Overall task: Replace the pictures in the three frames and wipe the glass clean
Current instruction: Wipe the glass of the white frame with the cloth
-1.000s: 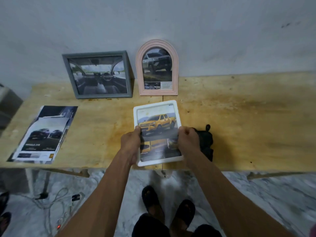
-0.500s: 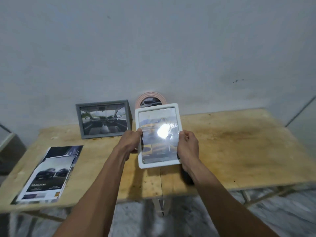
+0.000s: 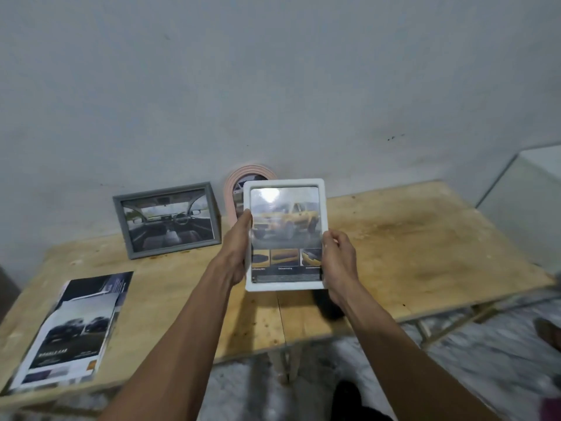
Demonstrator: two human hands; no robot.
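I hold a white frame with a yellow truck picture upright above the wooden table. My left hand grips its left edge and my right hand grips its lower right edge. Glare shows on the glass near its top. A grey frame with a car-interior picture leans on the wall at the left. A pink arched frame stands behind the white one, mostly hidden. A dark cloth lies on the table beneath my right wrist, partly hidden.
A stack of car brochures lies on the table's left front. The grey wall runs along the table's back edge. Marbled floor shows below the front edge, with a foot at the far right.
The white frame went from lying tilted low over the table's front to held upright in front of the pink frame. The camera tipped upward, and the glare spot moved toward the glass's top.
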